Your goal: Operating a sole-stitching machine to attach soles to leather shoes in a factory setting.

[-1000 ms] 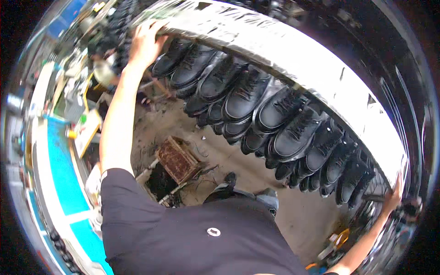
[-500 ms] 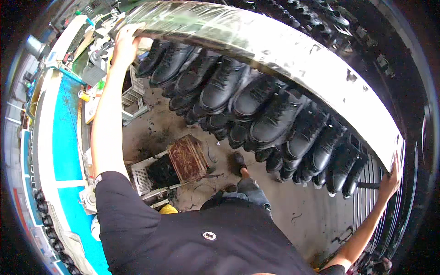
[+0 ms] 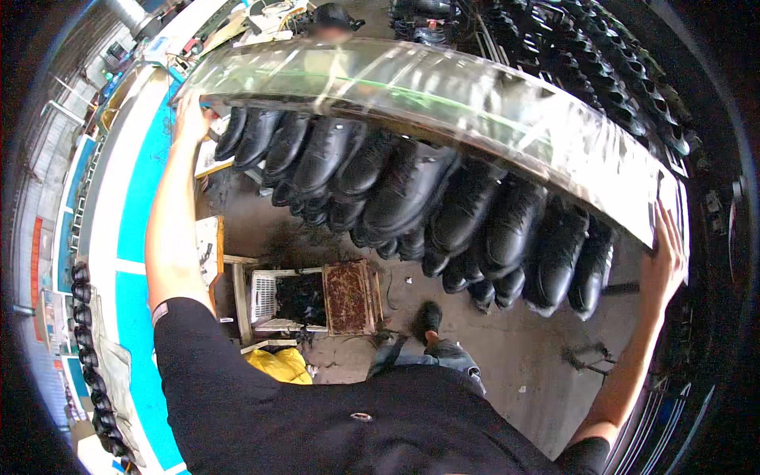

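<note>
A long shoe rack (image 3: 475, 99) with a shiny, film-like top stretches across in front of me, curved by the lens. Under that top stand rows of black lace-up shoes (image 3: 408, 186), toes toward me, with lower rows partly hidden behind the upper one. My left hand (image 3: 192, 120) is closed on the rack's left end, beside the blue-topped bench. At the right end my right hand (image 3: 666, 255) grips the edge, its fingers lying up along the end face and its thumb side partly hidden. Both arms are spread wide.
A long bench with a blue surface (image 3: 142, 317) runs along my left. On the floor are a white plastic crate (image 3: 264, 301), a rusty brown box (image 3: 348, 297) and a yellow bag (image 3: 281, 364). Further shoe racks (image 3: 609, 87) stand far right. A person (image 3: 331, 28) is beyond the rack.
The rack's left end has come nearer the blue bench, and its right end has shifted slightly left and away. Both hands stay on the ends. My view has turned, and a person now shows beyond.
</note>
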{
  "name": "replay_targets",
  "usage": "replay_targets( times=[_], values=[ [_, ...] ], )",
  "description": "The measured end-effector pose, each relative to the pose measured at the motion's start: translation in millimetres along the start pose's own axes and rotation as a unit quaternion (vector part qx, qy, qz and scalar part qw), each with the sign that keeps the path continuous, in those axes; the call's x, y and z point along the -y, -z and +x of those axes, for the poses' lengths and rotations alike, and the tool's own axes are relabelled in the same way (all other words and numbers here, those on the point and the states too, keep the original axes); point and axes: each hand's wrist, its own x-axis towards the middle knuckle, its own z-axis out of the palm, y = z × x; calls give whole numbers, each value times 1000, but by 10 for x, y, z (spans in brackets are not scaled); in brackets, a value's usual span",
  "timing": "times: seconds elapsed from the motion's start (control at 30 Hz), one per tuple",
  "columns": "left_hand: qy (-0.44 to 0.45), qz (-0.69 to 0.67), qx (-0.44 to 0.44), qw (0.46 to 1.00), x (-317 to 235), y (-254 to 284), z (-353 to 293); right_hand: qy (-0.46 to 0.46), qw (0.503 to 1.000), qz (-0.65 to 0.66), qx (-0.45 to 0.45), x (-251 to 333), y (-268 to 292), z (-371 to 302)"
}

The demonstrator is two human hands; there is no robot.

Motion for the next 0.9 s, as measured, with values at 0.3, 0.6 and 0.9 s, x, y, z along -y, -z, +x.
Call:
replay_targets(
  times=[0.3, 0.6, 0.9],
  values=[
    [-61, -121, -72, 988, 419, 526, -645, 119, 988, 44, -90, 1733, -194, 1605],
    [28, -49, 23, 998, 385, 201, -646, 185, 964, 124, -143, 1957, -1778, 2387],
    [358, -609, 18, 708, -1120, 242, -3204, 186, 961, 157, -135, 2015, -1734, 2462]
  ],
)
